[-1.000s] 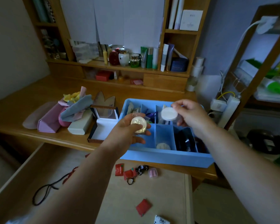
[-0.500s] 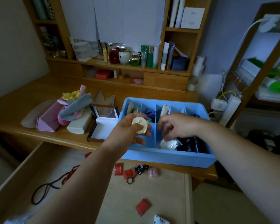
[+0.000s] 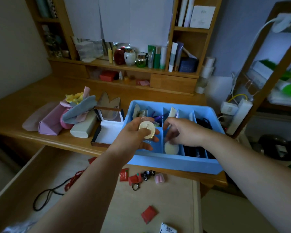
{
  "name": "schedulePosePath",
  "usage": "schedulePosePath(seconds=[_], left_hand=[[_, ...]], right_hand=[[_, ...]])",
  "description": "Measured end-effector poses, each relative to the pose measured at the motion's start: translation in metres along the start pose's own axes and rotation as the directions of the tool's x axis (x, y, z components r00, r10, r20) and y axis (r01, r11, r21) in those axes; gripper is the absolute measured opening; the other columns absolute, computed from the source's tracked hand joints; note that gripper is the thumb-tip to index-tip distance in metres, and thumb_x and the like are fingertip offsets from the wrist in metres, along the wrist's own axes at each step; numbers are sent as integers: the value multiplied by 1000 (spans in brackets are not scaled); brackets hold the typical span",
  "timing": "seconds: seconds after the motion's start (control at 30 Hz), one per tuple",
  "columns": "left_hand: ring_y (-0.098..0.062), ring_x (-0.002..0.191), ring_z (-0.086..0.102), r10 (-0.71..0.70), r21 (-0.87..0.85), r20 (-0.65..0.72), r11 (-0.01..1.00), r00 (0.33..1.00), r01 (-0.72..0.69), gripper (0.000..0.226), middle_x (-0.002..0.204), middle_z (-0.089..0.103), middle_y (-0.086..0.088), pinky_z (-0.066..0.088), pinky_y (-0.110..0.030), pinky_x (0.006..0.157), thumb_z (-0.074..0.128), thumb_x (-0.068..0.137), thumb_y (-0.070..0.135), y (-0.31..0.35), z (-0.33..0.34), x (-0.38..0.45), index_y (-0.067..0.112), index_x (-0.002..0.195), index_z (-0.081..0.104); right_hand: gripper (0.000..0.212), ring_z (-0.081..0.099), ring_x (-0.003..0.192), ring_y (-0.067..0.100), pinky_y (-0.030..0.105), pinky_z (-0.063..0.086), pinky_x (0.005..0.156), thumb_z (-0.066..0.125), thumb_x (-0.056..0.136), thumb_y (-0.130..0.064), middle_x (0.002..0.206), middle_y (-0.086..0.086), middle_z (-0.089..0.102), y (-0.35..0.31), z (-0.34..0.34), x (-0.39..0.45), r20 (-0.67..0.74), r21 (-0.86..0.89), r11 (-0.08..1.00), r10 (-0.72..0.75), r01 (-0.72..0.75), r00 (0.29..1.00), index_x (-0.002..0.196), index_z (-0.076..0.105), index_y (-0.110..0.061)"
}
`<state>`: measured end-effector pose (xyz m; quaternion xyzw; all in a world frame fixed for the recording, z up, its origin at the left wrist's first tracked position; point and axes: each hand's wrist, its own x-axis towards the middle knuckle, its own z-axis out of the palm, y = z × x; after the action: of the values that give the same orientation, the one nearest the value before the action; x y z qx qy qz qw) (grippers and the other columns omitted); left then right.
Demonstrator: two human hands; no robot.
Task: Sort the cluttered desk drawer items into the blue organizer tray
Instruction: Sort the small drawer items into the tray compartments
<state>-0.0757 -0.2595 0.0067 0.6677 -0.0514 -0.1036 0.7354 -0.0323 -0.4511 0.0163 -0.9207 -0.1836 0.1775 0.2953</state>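
Note:
The blue organizer tray (image 3: 175,163) stands on the desk's front edge, its compartments holding packets, dark items and a white round disc (image 3: 171,148). My left hand (image 3: 133,137) grips a round cream-gold compact (image 3: 146,129) just above the tray's left side. Hovering over the middle compartment, my right hand (image 3: 183,132) has loose fingers right above the white disc and holds nothing I can see. Below, the open drawer (image 3: 175,207) contains red packets (image 3: 149,214), a red keyring charm (image 3: 135,179), a small pink case (image 3: 159,179), a red bead string (image 3: 74,179) and a black cord (image 3: 44,197).
Left of the tray sit an open white-lined box (image 3: 107,132), a pale glasses case (image 3: 83,128), a pink triangular case (image 3: 49,125) and folded cloths. Bottles and jars line the back shelf (image 3: 133,68). A power strip (image 3: 238,115) stands to the right.
My right hand brought a white disc down from above the tray into the middle compartment and its fingers have loosened over it. My left hand stayed put with the compact.

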Motion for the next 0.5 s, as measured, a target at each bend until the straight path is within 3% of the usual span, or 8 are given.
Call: schedulePosePath(seconds=[0.07, 0.2, 0.33, 0.4, 0.47, 0.5], left_hand=[[-18, 74, 68, 2, -1, 1, 1000, 1000, -2, 25, 91, 70, -11, 53, -26, 52, 43, 95, 0, 0, 0, 0, 16, 106, 58], [-19, 74, 69, 1, -31, -5, 1000, 1000, -1, 27, 95, 69, -14, 54, -28, 52, 40, 95, -1, -1, 0, 1, 17, 104, 58], [-20, 85, 71, -61, -121, 6, 991, 998, 62, 27, 102, 69, -11, 58, -30, 62, 36, 96, -3, -1, -1, 5, 14, 111, 50], [-16, 92, 70, -64, -57, 35, 996, 997, 66, 21, 107, 69, -7, 57, -28, 66, 41, 97, 2, -2, -1, 5, 14, 111, 51], [-15, 96, 69, -63, -16, 50, 998, 997, 64, 17, 110, 68, -8, 57, -27, 68, 47, 97, 8, -2, -1, 5, 14, 112, 52], [-15, 96, 69, -60, -17, 50, 998, 997, 61, 17, 110, 68, -10, 57, -26, 68, 49, 97, 10, -2, -1, 5, 13, 113, 53]], right_hand=[[33, 66, 88, 11, 31, 51, 83, 69, 81, -4, 86, -9, 70, 1, 2, 5, 11, -50, 999, 22, -21, 1000, 86, 49, -30], [18, 60, 86, 15, 30, 50, 74, 73, 77, -20, 87, -7, 63, 4, 9, 9, -15, -400, 916, -2, -4, 1000, 81, 59, -28], [12, 62, 88, 15, 30, 52, 75, 73, 77, -23, 92, -6, 67, 3, 9, 8, -3, -412, 911, 37, -35, 999, 88, 67, -23], [11, 63, 89, 12, 20, 50, 74, 70, 81, -23, 92, -8, 68, -2, 4, 7, -188, -268, 963, -25, -27, 982, 92, 70, -23], [15, 65, 87, 8, 12, 47, 71, 64, 85, -15, 90, -10, 68, -10, -3, 4, -322, 104, 992, -32, 69, 946, 93, 67, -28], [20, 66, 83, 6, 15, 48, 70, 62, 87, -13, 90, -8, 70, -15, -4, 2, -286, 305, 945, -31, 122, 958, 94, 65, -31]])
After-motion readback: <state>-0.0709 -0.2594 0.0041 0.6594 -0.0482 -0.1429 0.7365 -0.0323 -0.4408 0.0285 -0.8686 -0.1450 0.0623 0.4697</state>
